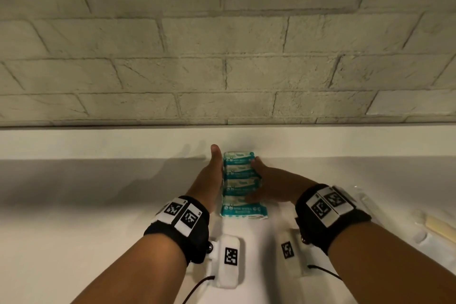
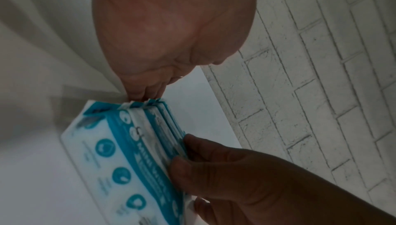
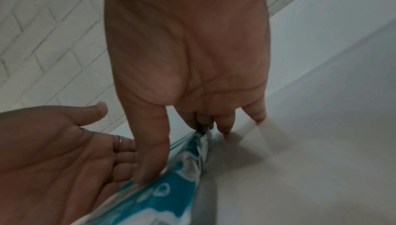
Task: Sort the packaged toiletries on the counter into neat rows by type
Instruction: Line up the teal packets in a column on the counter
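Note:
Several teal-and-white wipe packets (image 1: pixel 240 181) lie overlapping in one row that runs away from me on the white counter (image 1: pixel 98 192). My left hand (image 1: pixel 213 170) stands on edge with straight fingers flat against the row's left side. My right hand (image 1: pixel 262 176) presses the row's right side with straight fingers, its thumb lying on top of a near packet. In the left wrist view the left fingertips (image 2: pixel 145 93) touch the packets (image 2: pixel 128 144) at their far edge. The right wrist view shows the right fingers (image 3: pixel 205 120) pointing down at the packets' edge (image 3: pixel 177 169).
A pale stick-shaped item in clear wrapping (image 1: pixel 439 228) lies at the counter's right edge. A raised white ledge (image 1: pixel 98 142) runs behind the row, under a grey brick wall (image 1: pixel 222 44). White counter surface extends to the left of the row.

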